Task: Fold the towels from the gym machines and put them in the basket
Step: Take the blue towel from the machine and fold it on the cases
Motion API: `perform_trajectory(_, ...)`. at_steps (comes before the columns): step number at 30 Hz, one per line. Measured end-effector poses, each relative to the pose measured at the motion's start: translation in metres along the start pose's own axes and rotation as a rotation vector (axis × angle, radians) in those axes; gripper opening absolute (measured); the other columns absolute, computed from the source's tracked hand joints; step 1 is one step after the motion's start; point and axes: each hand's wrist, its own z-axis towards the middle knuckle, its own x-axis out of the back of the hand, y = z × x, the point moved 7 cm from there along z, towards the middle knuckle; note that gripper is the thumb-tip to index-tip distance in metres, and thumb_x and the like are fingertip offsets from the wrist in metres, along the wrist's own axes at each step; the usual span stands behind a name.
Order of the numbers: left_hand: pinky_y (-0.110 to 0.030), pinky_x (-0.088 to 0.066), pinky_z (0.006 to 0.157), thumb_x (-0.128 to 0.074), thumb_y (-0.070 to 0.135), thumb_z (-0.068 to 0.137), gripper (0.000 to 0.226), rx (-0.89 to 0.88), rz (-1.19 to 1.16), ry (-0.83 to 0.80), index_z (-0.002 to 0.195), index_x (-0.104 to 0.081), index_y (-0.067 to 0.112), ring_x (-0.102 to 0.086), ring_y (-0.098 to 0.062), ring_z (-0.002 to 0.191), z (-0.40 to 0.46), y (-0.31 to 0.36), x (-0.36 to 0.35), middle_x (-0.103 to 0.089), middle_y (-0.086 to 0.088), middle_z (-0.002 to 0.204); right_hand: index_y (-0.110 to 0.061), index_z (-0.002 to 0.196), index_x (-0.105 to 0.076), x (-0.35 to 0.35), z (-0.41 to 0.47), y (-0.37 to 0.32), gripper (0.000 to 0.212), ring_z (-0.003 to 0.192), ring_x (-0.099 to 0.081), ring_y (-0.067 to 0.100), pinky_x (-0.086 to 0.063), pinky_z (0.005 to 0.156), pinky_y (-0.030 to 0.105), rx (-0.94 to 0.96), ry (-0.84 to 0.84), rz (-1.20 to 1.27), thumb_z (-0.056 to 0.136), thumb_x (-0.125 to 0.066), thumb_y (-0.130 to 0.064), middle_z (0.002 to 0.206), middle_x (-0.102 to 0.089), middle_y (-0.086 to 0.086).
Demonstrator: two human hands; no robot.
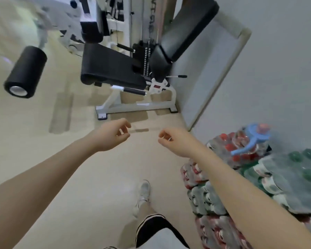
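No towel and no basket show in the head view. My left hand (113, 134) and my right hand (171, 139) are stretched out in front of me over the pale floor, a short gap between them. Both have loosely curled fingers and hold nothing. Ahead of them stands a gym machine with a black padded seat (109, 67) and a black backrest (187, 27) on a white frame (136, 106). No cloth lies on the seat or backrest.
A black foam roller pad (26, 71) sticks out at the left. Shrink-wrapped packs of drink bottles (214, 209) are stacked at the right, with a large water bottle (250, 141) on top. A grey wall (285, 69) runs along the right. My shoe (143, 196) is on the floor.
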Motion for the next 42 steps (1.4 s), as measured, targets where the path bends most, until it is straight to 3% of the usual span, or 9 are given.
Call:
perform_trajectory(4,-0.040,-0.050,0.087,-0.050,0.023,0.091,0.025,0.132,-0.080,0.098,0.115,-0.051,0.016,-0.058,-0.018,0.088,0.026,-0.073,0.046,-0.056,0.005,0.102,-0.018,0.111,-0.058,-0.005,0.095,-0.048,0.027,0.098,-0.057,0.016,-0.047,0.082,0.030,0.106,-0.073,-0.052,0.092,-0.047,-0.033,0.107,-0.061,-0.002)
perform_trajectory(12,-0.032,-0.047,0.082,-0.050,0.024,0.091,0.028,0.360,-0.121,0.285,0.118,-0.050,0.017,-0.057,-0.019,0.086,0.087,-0.197,0.165,-0.058,0.002,0.103,-0.014,0.101,-0.062,0.008,0.283,-0.178,0.024,0.094,-0.059,0.020,-0.050,0.084,0.038,0.351,-0.161,-0.150,0.091,-0.045,-0.028,0.100,-0.064,0.000)
perform_trajectory(21,-0.038,-0.051,0.080,-0.048,0.023,0.091,0.025,0.511,-0.218,0.453,0.116,-0.051,0.018,-0.057,-0.017,0.086,0.108,-0.311,0.265,-0.057,0.005,0.103,-0.014,0.103,-0.062,-0.019,0.403,-0.309,0.023,0.094,-0.058,0.020,-0.049,0.082,0.034,0.535,-0.284,-0.213,0.092,-0.046,-0.026,0.106,-0.064,0.002)
perform_trajectory(30,-0.029,-0.046,0.075,-0.049,0.019,0.091,0.021,0.417,-0.224,0.466,0.111,-0.051,0.016,-0.059,-0.020,0.087,0.127,-0.453,0.356,-0.060,0.002,0.099,-0.011,0.106,-0.061,-0.065,0.510,-0.428,0.026,0.097,-0.057,0.020,-0.048,0.082,0.032,0.502,-0.233,-0.218,0.093,-0.045,-0.026,0.109,-0.064,0.004)
perform_trajectory(34,-0.023,-0.043,0.064,-0.050,0.016,0.091,0.022,0.350,-0.208,0.436,0.112,-0.052,0.012,-0.058,-0.020,0.082,0.122,-0.530,0.420,-0.060,0.002,0.096,-0.011,0.104,-0.061,-0.090,0.554,-0.508,0.024,0.093,-0.055,0.018,-0.046,0.078,0.030,0.432,-0.172,-0.165,0.093,-0.046,-0.026,0.107,-0.063,0.004)
perform_trajectory(38,-0.025,-0.043,0.074,-0.050,0.020,0.091,0.024,0.289,-0.144,0.390,0.114,-0.051,0.014,-0.054,-0.018,0.083,0.119,-0.600,0.488,-0.060,0.002,0.100,-0.012,0.101,-0.062,-0.104,0.590,-0.593,0.022,0.093,-0.058,0.018,-0.051,0.083,0.037,0.384,-0.108,-0.072,0.093,-0.046,-0.026,0.096,-0.060,-0.002)
perform_trajectory(42,-0.028,-0.044,0.077,-0.049,0.023,0.091,0.025,0.260,-0.132,0.373,0.114,-0.051,0.014,-0.054,-0.018,0.083,0.129,-0.657,0.532,-0.059,0.002,0.101,-0.014,0.102,-0.062,-0.120,0.628,-0.647,0.023,0.095,-0.058,0.017,-0.051,0.084,0.039,0.333,-0.095,-0.036,0.092,-0.046,-0.027,0.100,-0.064,-0.001)
